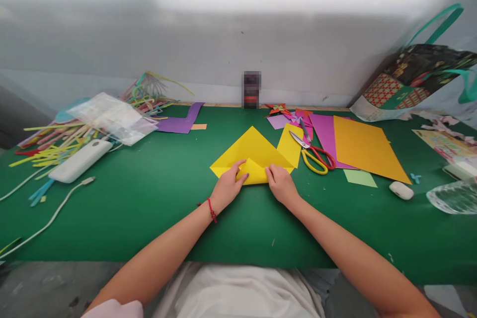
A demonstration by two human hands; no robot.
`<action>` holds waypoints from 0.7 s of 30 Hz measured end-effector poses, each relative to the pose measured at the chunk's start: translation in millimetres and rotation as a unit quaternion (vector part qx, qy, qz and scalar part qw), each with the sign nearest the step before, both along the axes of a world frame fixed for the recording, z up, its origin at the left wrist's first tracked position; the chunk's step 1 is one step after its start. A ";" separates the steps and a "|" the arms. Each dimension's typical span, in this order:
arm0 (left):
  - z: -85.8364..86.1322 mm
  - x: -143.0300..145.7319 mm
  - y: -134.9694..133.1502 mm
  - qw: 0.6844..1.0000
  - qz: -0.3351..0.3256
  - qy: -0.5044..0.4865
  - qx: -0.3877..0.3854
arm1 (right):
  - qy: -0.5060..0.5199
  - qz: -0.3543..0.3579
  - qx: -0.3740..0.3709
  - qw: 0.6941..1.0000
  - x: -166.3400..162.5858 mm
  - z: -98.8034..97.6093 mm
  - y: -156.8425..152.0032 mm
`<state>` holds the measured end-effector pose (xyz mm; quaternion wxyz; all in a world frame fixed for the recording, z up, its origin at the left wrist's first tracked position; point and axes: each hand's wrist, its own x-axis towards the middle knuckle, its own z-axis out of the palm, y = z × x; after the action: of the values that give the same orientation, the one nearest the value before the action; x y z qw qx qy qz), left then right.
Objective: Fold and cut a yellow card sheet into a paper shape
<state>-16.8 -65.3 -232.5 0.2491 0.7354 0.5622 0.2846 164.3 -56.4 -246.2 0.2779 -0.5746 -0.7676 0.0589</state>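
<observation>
Yellow sheet (252,144) is mid-width on the green surface (167,228), 1 corner pointing at the back edge, side nearest the front edge folded over. Left hand (228,185): thumb and fingers pinching the folded part's left end. Right hand (282,185): fingers curled, gripping its right end. Scissors (306,146) lie to the right, blades over smaller yellow paper (288,151). Orange sheet (367,149) overlaps magenta sheet (323,134), toward back right corner. Paper strips (55,141) pile toward back left corner.
</observation>
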 end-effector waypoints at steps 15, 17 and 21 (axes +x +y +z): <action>-0.1 3.0 -9.8 0.996 -0.025 0.081 0.014 | 0.101 0.005 -0.065 0.993 -3.9 7.4 -11.7; 0.3 4.0 -12.7 0.992 -0.007 0.116 0.051 | 0.087 0.012 -0.056 0.995 -3.6 6.0 -9.1; -1.3 2.4 -12.8 0.984 0.012 0.157 0.080 | 0.079 0.023 -0.051 0.995 -2.5 4.8 -5.8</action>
<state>-14.4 -78.1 -233.8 0.0948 0.7820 0.5784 0.2120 161.8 -62.2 -241.4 0.3064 -0.5639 -0.7522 0.1493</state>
